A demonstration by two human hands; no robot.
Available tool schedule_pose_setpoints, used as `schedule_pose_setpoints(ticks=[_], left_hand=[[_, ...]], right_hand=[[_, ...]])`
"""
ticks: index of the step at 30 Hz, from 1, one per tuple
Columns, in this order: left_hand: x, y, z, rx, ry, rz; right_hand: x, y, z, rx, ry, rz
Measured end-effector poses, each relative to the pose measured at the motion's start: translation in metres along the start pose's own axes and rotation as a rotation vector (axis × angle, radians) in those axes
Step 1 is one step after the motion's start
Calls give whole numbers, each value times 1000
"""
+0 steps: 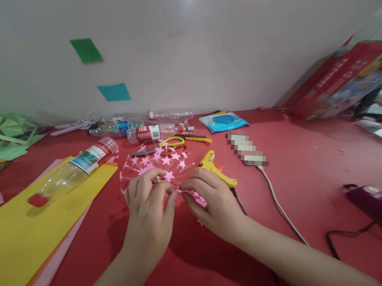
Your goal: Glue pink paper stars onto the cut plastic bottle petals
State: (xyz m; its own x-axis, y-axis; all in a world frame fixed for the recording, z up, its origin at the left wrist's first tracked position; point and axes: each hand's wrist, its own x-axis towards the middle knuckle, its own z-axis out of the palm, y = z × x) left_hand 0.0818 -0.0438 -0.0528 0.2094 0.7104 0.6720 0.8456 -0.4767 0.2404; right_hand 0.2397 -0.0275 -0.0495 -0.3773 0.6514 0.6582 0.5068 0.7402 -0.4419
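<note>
Clear plastic with pink stars (166,160) on it spreads over the red table at the centre, partly behind both hands. My left hand (152,200) has its thumb and forefinger closed on a small pink star (178,190) at the near edge of the plastic. From the right, my right hand (212,199) pinches the same small star, its fingertips almost meeting those of the left. A yellow glue gun (215,169) lies just beyond my right hand. Scissors with yellow and orange handles (172,142) lie behind the stars.
Left, a clear bottle (77,167) lies on yellow paper (29,232). More bottles (153,133), a cutter (197,138) and a wipes pack (224,121) line the white partition (195,53). A blurred-out device (246,149) with a white cable and a purple tool (370,199) lie right.
</note>
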Motion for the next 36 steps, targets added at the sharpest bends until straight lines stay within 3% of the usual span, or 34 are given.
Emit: schedule_pose_setpoints(ticks=[16, 29, 36], left_hand=[[1, -8, 1, -5, -23, -43], [2, -9, 3, -16, 24, -56], [4, -15, 2, 1, -16, -36]], right_hand=[[-1, 1, 0, 10, 1, 2], [0, 0, 0, 20, -3, 14], [1, 2, -1, 18, 6, 8]])
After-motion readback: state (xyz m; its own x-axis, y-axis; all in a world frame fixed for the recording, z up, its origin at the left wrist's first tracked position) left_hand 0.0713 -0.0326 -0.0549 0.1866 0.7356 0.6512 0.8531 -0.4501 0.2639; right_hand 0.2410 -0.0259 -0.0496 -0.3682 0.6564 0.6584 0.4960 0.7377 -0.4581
